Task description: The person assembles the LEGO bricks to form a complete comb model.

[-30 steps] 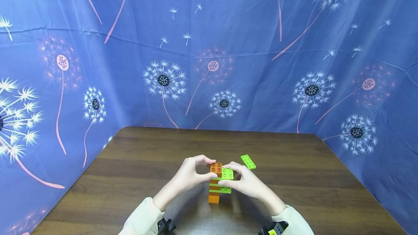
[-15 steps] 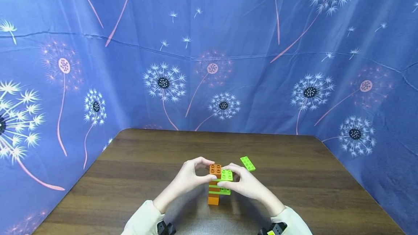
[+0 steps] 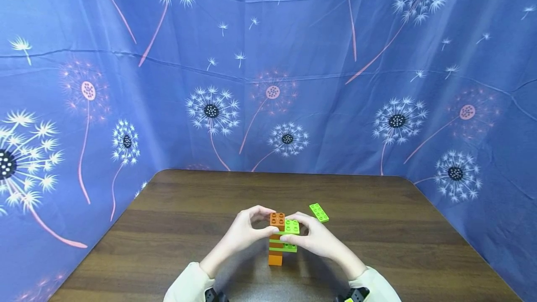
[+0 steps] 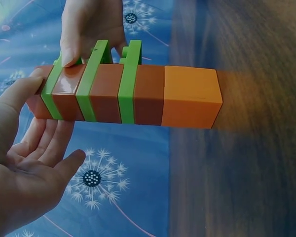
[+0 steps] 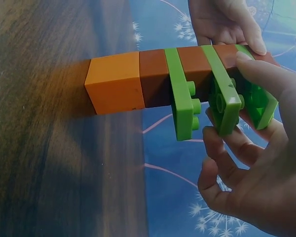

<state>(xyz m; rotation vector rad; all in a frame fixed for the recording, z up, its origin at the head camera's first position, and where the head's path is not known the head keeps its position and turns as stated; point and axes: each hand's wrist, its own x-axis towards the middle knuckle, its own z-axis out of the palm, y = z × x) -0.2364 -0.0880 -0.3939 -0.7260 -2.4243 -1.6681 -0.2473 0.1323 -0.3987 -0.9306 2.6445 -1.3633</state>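
Note:
A tower of toy building bricks stands on the table, with an orange block (image 3: pixel 275 260) at its base. Above the base, brown bricks (image 4: pixel 105 98) alternate with green plates (image 5: pixel 180 106) that jut out to the right. My left hand (image 3: pixel 246 232) pinches the topmost brown brick (image 3: pixel 277 219) between thumb and fingers. From the other side my right hand (image 3: pixel 315 236) grips the upper tower, its thumb pressed on the brown brick just under the top green plate (image 3: pixel 292 227). Some of its fingertips are hidden behind the plates.
A loose green studded plate (image 3: pixel 319 212) lies on the wooden table (image 3: pixel 201 199), behind and right of the tower. A blue dandelion-print cloth (image 3: pixel 335 59) hangs around the back and sides of the table.
Both hands keep the same hold on the tower, with no clear movement of the bricks. The whole head view has shifted slightly downward.

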